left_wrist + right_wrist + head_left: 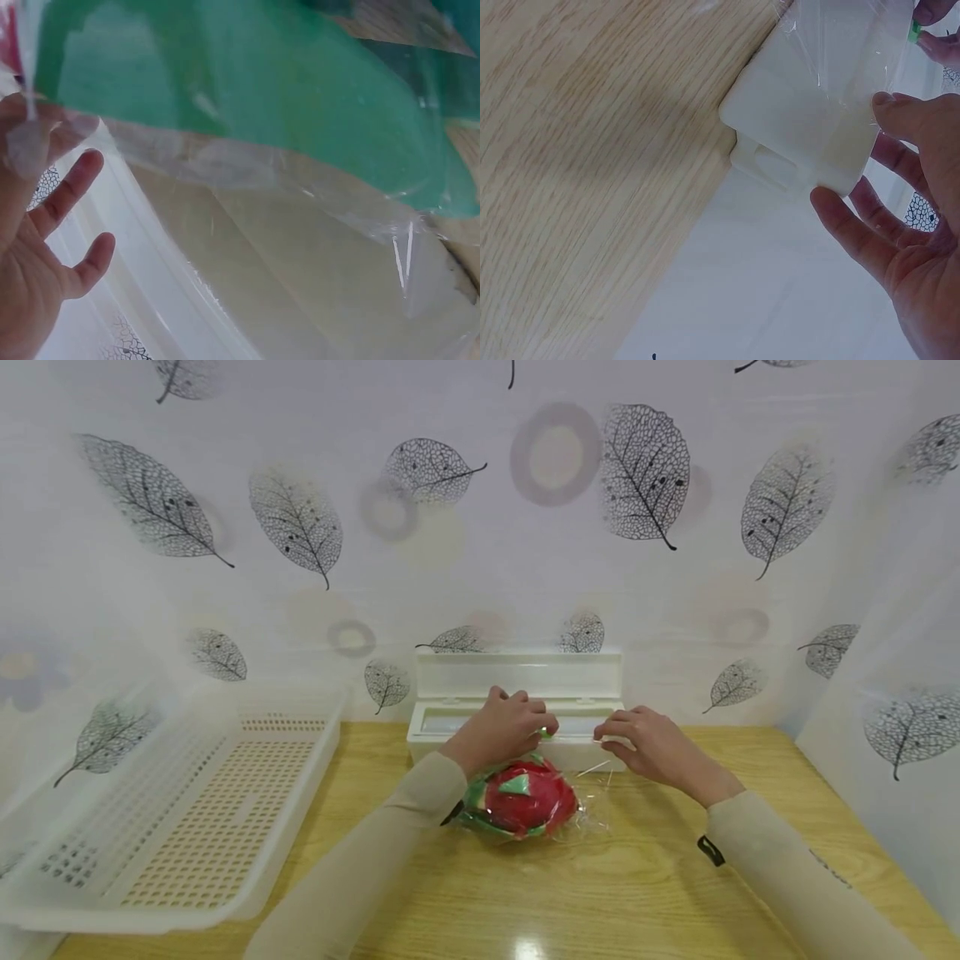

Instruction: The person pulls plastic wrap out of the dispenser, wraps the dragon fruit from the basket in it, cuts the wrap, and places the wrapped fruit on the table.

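A white cling film box [517,752] stands at the back of the table, its lid [517,675] raised. At the middle of its front edge, my left hand [504,727] pinches a small green slider [915,30] between thumb and finger. My right hand [651,745] grips the box's right end, fingertips curled at its edge. Before the box lies a red and green bundle [536,802], like a dragon fruit, under clear film [596,810]. Its green part [225,75] and the film fill much of the left wrist view. Film also hangs over the box front in the right wrist view.
A white perforated plastic basket [300,827] stands on the left of the wood-grain table [600,893]. Behind the table is a pale leaf-patterned sheet [480,568], which also covers the right side.
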A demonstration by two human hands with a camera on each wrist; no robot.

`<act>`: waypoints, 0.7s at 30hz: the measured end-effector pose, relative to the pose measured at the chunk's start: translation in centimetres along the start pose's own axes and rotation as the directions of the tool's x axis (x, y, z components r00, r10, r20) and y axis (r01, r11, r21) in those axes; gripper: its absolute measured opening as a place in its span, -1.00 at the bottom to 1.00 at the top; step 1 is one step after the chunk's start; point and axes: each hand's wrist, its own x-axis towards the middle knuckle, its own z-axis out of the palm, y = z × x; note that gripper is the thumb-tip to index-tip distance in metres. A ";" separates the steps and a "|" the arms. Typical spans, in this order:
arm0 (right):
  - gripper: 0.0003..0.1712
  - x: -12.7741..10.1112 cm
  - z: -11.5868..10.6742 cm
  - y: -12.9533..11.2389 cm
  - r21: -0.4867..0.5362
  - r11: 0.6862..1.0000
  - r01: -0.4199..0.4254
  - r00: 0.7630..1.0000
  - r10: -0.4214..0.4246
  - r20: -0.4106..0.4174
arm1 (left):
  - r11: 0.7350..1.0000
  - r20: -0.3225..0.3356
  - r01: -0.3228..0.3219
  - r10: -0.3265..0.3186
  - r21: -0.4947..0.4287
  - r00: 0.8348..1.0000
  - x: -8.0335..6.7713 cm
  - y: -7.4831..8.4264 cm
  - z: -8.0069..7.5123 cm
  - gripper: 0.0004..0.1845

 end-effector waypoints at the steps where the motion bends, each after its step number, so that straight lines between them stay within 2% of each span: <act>1: -0.82 0.0 0.0 0.0 -0.003 1.000 0.002 1.000 -0.002 -0.003 | 1.000 -0.010 -0.002 0.002 0.005 1.000 -0.1 0.0 0.0 -0.78; 5: -0.82 0.1 0.0 0.0 -0.008 1.000 0.011 1.000 -0.011 -0.009 | 1.000 -0.038 -0.005 0.005 -0.011 0.999 -0.3 -0.1 0.1 -0.78; 13: -0.82 0.1 0.0 0.0 -0.007 1.000 0.009 1.000 -0.009 -0.006 | 1.000 -0.047 -0.011 0.010 -0.026 0.999 -0.2 -0.3 0.6 -0.77; 17: -0.82 0.1 0.0 -0.1 -0.005 1.000 0.006 1.000 -0.006 -0.002 | 0.997 -0.056 -0.032 0.036 0.075 0.998 0.0 -0.1 0.7 -0.80; 21: -0.81 0.1 -0.2 -0.1 -0.008 1.000 0.010 1.000 -0.010 -0.010 | 0.978 -0.070 -0.052 0.067 0.200 0.995 0.0 0.1 0.7 -0.81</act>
